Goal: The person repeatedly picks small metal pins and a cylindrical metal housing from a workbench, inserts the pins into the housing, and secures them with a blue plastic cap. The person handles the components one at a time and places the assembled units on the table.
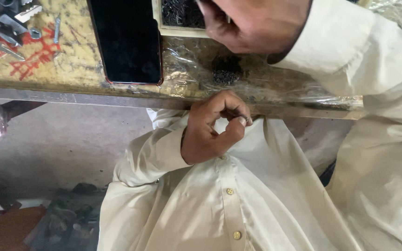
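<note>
From the head camera, my left hand [212, 128] sits at the near edge of the workbench [75, 60], curled in, with thumb and forefinger pinched together on something very small and dark at the fingertips [244, 120]; what it is I cannot tell. My right hand [252, 23] is up at the far side, fingers bent down over the rim of a shallow wooden tray [177, 30] filled with tiny dark metal pieces [180, 13]. Whether it grips any of them is hidden from me. The two hands are well apart. Between them, on the crinkled clear plastic sheet [275, 86] covering the bench, lies a small heap of dark bits [226, 70], just beyond my left knuckles. A black phone [126, 39] lies flat left of the tray, and keys [5, 25] lie at the far left corner on red scrawls.
</note>
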Action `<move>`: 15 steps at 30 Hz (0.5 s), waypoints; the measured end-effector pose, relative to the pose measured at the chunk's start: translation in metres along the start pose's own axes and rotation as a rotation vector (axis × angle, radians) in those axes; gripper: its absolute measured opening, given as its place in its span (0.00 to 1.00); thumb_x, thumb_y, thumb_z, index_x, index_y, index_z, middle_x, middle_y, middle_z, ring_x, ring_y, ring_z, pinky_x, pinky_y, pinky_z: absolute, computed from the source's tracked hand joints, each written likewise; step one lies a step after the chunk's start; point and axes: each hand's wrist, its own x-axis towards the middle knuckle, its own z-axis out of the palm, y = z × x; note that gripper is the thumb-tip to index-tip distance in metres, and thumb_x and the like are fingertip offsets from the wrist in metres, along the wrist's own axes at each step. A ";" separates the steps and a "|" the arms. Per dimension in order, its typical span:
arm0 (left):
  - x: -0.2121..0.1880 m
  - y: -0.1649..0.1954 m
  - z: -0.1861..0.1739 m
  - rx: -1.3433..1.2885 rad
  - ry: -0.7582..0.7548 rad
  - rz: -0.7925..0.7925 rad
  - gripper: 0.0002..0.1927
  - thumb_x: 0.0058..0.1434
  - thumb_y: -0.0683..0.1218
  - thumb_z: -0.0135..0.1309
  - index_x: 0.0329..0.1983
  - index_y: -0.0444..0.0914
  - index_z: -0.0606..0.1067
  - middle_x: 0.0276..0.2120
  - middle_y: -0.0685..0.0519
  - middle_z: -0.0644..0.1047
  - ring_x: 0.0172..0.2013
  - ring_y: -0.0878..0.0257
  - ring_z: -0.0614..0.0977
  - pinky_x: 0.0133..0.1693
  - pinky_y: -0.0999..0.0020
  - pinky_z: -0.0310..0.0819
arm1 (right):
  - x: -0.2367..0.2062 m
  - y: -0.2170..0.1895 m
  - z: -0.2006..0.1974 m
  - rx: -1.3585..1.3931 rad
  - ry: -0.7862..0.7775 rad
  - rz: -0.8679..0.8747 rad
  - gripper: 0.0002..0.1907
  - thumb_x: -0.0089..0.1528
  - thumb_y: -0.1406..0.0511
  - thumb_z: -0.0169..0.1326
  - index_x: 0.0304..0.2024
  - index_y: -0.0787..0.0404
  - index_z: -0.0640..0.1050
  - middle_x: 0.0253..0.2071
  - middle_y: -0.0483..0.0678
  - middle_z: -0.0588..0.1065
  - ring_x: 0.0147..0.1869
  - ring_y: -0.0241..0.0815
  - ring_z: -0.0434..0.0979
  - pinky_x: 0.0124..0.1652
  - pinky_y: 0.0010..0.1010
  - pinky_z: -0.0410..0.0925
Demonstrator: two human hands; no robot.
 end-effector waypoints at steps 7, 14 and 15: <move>-0.014 0.004 -0.004 -0.264 0.169 0.016 0.02 0.77 0.37 0.45 0.50 0.34 0.67 0.46 0.50 0.75 0.39 0.72 0.76 0.45 0.76 0.76 | -0.034 -0.055 -0.083 0.676 0.045 0.368 0.07 0.56 0.76 0.48 0.35 0.62 0.72 0.35 0.56 0.76 0.39 0.48 0.81 0.62 0.58 0.68; -0.006 0.001 0.015 -0.288 0.136 -0.049 0.03 0.77 0.36 0.46 0.51 0.33 0.67 0.47 0.52 0.71 0.41 0.72 0.77 0.46 0.77 0.74 | -0.110 -0.156 0.037 0.518 0.539 0.547 0.10 0.60 0.81 0.50 0.44 0.74 0.68 0.43 0.64 0.73 0.51 0.56 0.77 0.66 0.55 0.65; -0.005 0.002 0.016 -0.288 0.121 -0.064 0.04 0.76 0.37 0.46 0.51 0.33 0.67 0.49 0.52 0.71 0.41 0.72 0.77 0.46 0.78 0.74 | -0.122 -0.161 0.046 0.436 0.526 0.573 0.11 0.60 0.81 0.51 0.44 0.74 0.69 0.42 0.66 0.73 0.51 0.58 0.77 0.64 0.54 0.64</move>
